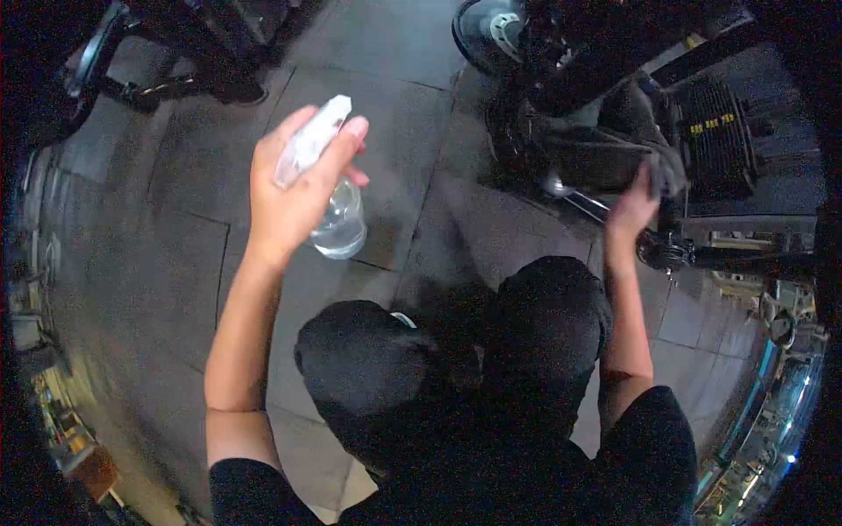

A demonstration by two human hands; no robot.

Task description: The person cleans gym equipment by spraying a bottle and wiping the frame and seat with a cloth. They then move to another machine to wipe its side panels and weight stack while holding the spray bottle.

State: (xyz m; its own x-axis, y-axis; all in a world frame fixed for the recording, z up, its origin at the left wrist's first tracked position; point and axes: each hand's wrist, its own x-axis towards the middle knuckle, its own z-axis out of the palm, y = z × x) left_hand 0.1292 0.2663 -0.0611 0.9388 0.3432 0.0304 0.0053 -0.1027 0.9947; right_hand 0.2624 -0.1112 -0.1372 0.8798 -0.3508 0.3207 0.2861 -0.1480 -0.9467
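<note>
My left hand [298, 184] is wrapped round a spray bottle [340, 226] with a white spray head and a clear body containing clear liquid. It is held above the floor, well to the left of the dark machine. On the right, my right hand [633, 212] is closed on what looks like a grey cloth [671, 173], against the lower part of the exercise machine [588, 165]. Motion blurs its fingers. A shiny metal rod [586, 203] runs just left of that hand.
A black ribbed block [715, 127] with yellow marks stands beyond my right hand. At the top is a round disc-like part [502, 33]. Another dark machine [189, 61] stands at upper left. Grey tiles [377, 114] cover the floor between, and my bent knees [548, 324] are below.
</note>
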